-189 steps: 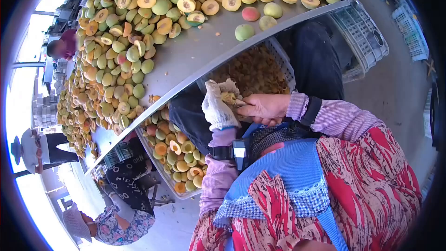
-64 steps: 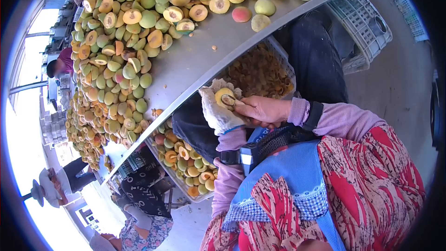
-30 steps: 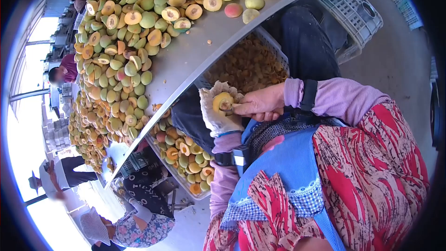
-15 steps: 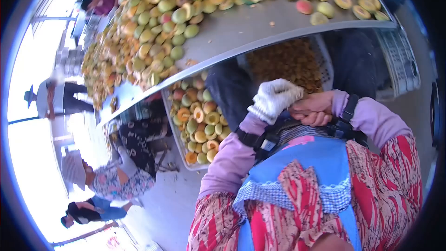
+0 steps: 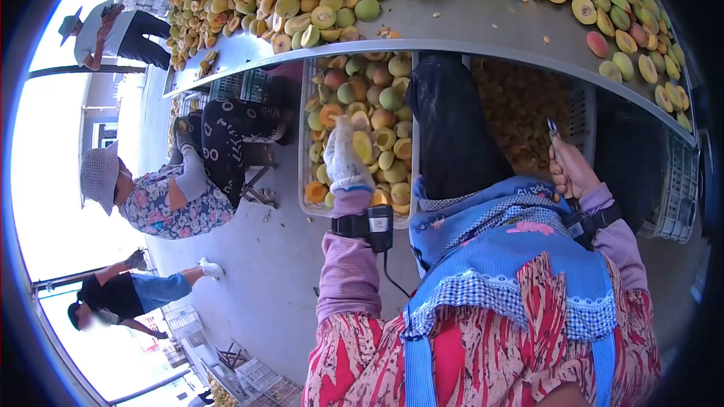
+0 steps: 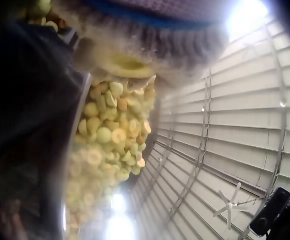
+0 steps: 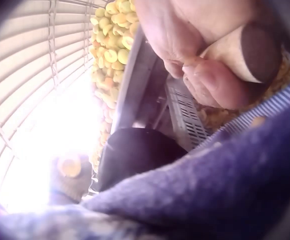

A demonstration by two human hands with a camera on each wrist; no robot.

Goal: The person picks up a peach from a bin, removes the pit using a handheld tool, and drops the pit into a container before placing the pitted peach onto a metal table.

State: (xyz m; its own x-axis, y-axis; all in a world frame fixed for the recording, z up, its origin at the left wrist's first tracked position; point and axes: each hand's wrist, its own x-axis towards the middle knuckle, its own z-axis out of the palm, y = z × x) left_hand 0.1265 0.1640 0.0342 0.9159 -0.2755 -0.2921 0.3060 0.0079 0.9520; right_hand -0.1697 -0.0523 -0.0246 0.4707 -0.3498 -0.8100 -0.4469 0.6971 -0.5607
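Observation:
Over the crate of fruit (image 5: 311,181), the white-gloved left hand (image 5: 347,157) holds a yellow fruit half (image 5: 363,147) at its side. The left wrist view shows this half (image 6: 130,66) against the blurred glove (image 6: 155,45). The bare right hand (image 5: 575,169) grips a small tool whose metal tip (image 5: 553,128) points up, over the crate of brown-orange scraps (image 5: 582,117). In the right wrist view the fingers of the right hand (image 7: 205,65) curl round its thick wooden handle (image 7: 230,54).
A metal table (image 5: 483,26) heaped with cut fruit (image 5: 324,15) crosses the top. A dark-clad knee (image 5: 452,113) stands between the crates. Another seated person (image 5: 177,188) works at the left. A grey crate (image 5: 675,188) stands at the right.
The hands have parted from each other. The left has moved left over the fruit crate, the right has moved right with the tool, and the head view has swung left.

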